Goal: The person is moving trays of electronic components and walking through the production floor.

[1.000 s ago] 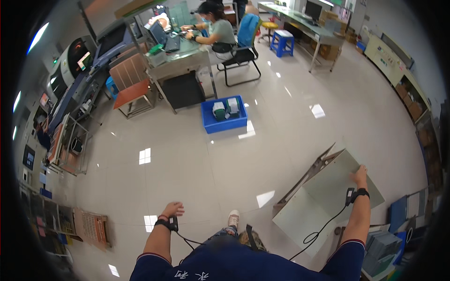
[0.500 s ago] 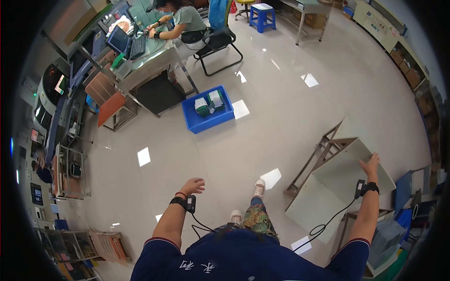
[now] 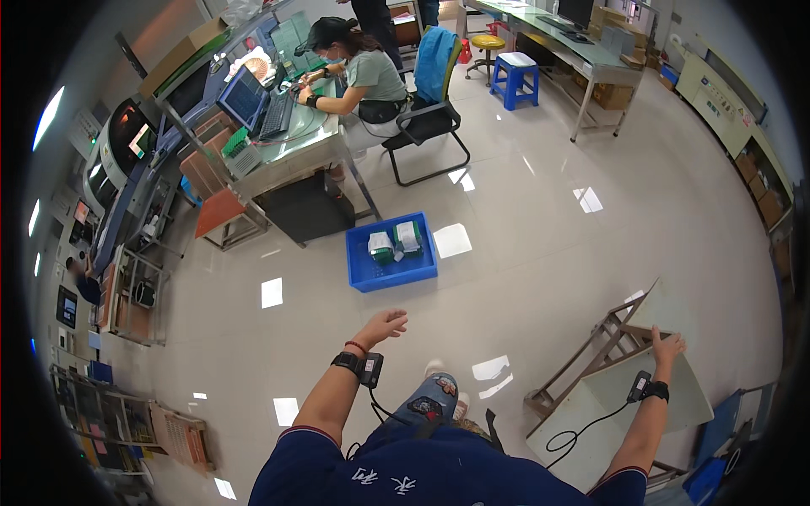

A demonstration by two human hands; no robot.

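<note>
My left hand [image 3: 381, 326] hovers over the floor in front of me, fingers loosely apart and nothing in it. The blue plastic bin [image 3: 392, 279] is the nearest thing ahead of it. On my right, my right hand [image 3: 667, 345] is at the far edge of a pale panelled stand [image 3: 604, 415] with a brown metal frame. Its fingers are spread. Whether they press on the edge or hover just over it, I cannot tell. Two white-and-green bundles [image 3: 407, 238] sit in the bin. Each wrist carries a small black device with a cable.
A seated person [image 3: 371, 80] works at a glass-topped desk [image 3: 295, 148] with a laptop [image 3: 245, 95]. Around it stand a black chair [image 3: 428, 126], an orange-seated chair [image 3: 221, 213] and a blue stool [image 3: 515, 80]. Racks [image 3: 110, 413] line the left; a long cabinet [image 3: 717, 97] runs along the right.
My view has tilted up, so the bin and desk appear lower. My left hand has moved forward and right. My right hand has shifted toward the panel's far corner. My feet have stepped.
</note>
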